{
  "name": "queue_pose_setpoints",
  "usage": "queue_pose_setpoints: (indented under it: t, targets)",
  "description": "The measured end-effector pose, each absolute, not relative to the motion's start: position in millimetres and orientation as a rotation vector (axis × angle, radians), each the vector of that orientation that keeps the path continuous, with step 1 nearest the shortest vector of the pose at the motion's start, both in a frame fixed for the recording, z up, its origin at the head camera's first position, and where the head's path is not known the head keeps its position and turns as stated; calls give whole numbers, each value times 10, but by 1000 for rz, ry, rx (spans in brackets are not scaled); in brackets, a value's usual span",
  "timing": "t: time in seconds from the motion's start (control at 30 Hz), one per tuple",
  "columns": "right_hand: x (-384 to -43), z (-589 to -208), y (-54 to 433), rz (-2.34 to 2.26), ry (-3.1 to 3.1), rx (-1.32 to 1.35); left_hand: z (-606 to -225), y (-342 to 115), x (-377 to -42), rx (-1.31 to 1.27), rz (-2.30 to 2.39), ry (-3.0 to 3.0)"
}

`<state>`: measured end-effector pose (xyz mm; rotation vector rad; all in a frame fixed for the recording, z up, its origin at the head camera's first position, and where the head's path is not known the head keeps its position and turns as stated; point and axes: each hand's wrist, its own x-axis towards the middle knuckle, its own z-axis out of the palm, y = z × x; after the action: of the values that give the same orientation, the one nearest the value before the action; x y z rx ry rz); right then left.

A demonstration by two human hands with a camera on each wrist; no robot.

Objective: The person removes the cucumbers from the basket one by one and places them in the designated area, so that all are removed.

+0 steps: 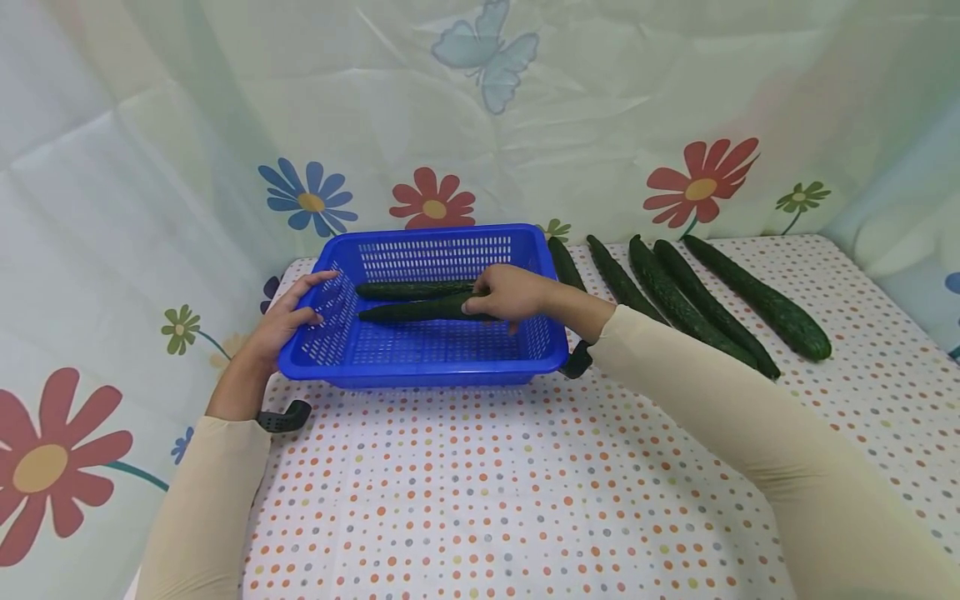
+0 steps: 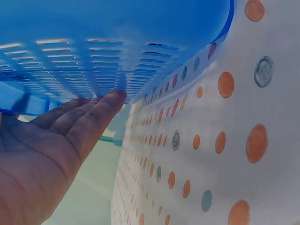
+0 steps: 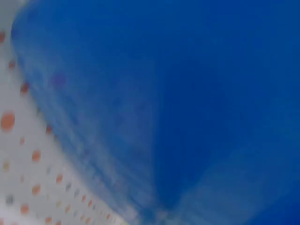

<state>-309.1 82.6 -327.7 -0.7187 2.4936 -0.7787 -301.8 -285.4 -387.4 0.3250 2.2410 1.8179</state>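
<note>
A blue plastic basket (image 1: 427,367) with slotted walls stands on the table. Inside it two dark green cucumbers lie side by side, the back cucumber (image 1: 408,291) and the front cucumber (image 1: 416,311). My right hand (image 1: 513,293) reaches over the basket's right side and grips the front cucumber near its right end. At the left end my left hand (image 1: 281,323) holds the rim, thumb over it. The left wrist view has the fingers (image 2: 96,117) stretched along the slotted outer wall. Blurred blue basket wall (image 3: 140,93) fills most of the right wrist view.
Several more cucumbers (image 1: 693,312) lie slanted on the table right of the basket, one partly hidden behind its right wall. A white cloth with coloured dots (image 1: 450,483) covers the table. Flower-printed curtain (image 1: 585,125) hangs close behind and at the left.
</note>
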Motion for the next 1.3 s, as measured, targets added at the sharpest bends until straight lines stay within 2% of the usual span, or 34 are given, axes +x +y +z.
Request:
queue_pose_setpoints:
  t: [0.27, 0.57, 1.3]
  targets:
    - [-2947, -3263, 821, -901, 2497, -607, -3868, -2838, -3025, 324, 1815, 2249]
    - [-2827, -3242, 911, -982, 2567, -609, -3873, -2830, -3025, 305, 1831, 2230]
    - [-2298, -3135, 1171, -1210, 2657, -429, -3861, -2851, -3013, 325, 1830, 2226]
